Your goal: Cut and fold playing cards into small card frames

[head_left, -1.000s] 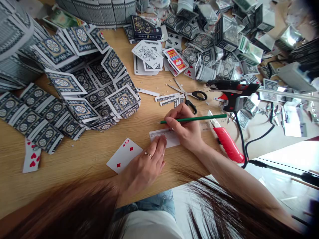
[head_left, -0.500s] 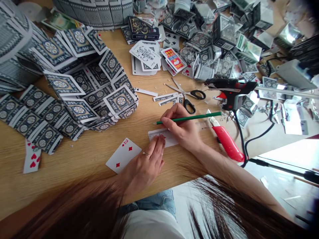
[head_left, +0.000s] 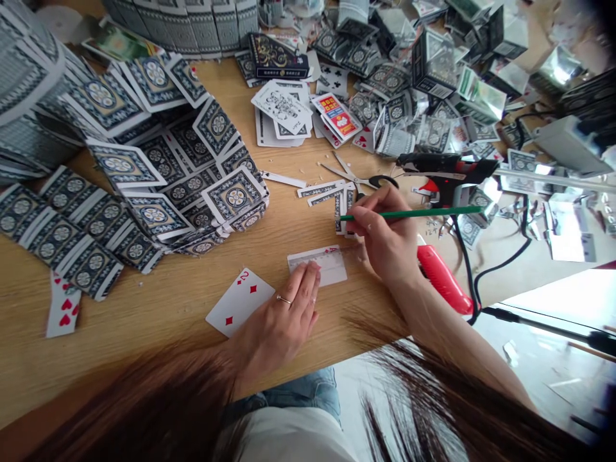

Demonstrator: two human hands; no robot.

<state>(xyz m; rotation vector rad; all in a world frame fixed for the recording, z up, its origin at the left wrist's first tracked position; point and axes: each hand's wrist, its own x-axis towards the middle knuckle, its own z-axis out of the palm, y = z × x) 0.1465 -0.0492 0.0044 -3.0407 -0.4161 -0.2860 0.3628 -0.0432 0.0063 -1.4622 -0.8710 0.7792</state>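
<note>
My left hand (head_left: 283, 314) lies with fingers stretched flat, pressing on a white ace card (head_left: 334, 274) and what looks like a clear ruler (head_left: 301, 260) laid over it. Under the left wrist sits the edge of a two of diamonds (head_left: 240, 303), face up. A green pencil (head_left: 443, 212) is pinched in my right hand (head_left: 389, 240), held above the table to the right of the ace. Close by that hand are cut card strips (head_left: 323, 194), black-handled scissors (head_left: 353, 172) and a red utility knife (head_left: 445, 277), its front end hidden by the hand.
At left stands an open structure of joined playing cards (head_left: 187, 160), beside a flat joined card panel (head_left: 72, 221). A glue gun (head_left: 445, 170) with a black cord lies at right. Card boxes (head_left: 436, 61), wrappers and loose cards crowd the back. A joker (head_left: 282, 106) tops a stack.
My right hand has moved right, away from the ace card, with the green pencil in it. More of the ace now shows. My left hand stays pressed in place.
</note>
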